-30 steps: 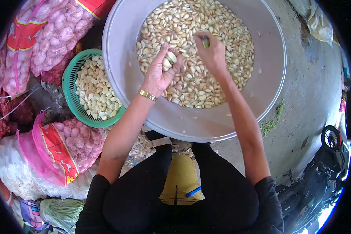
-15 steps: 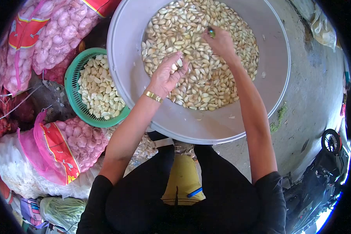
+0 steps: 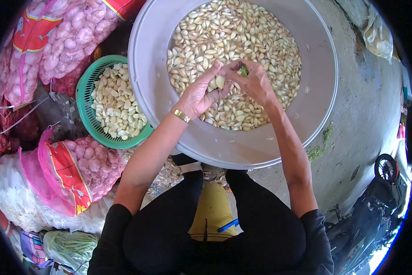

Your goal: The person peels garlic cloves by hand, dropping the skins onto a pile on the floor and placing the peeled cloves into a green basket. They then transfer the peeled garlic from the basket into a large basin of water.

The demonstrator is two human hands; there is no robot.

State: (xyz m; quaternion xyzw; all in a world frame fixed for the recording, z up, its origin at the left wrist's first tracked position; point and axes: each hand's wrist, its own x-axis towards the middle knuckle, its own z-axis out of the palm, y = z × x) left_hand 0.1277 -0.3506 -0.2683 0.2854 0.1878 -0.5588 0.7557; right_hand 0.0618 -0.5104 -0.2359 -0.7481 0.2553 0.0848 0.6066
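Note:
My left hand (image 3: 199,94) is closed around a few garlic cloves (image 3: 220,81), palm turned up, above a large grey basin (image 3: 318,64). My right hand (image 3: 257,86) grips a small tool with a green handle (image 3: 244,70); its working end is hidden by the fingers. The fingertips of both hands meet at the held cloves. Below them, many unpeeled garlic cloves (image 3: 242,36) fill the basin's bottom and look wet. To the left, a green plastic basket (image 3: 87,121) holds peeled white cloves (image 3: 116,101), its side close against the basin.
Net sacks of whole garlic bulbs (image 3: 73,36) stand at upper left, and an opened pink net sack (image 3: 96,165) lies lower down. Peel scraps (image 3: 167,176) litter the floor near my feet. A motorcycle (image 3: 371,215) is at lower right.
My right hand has come down and left, bringing the green-handled tool from over the basin's cloves to my left hand. The left hand has shifted slightly right.

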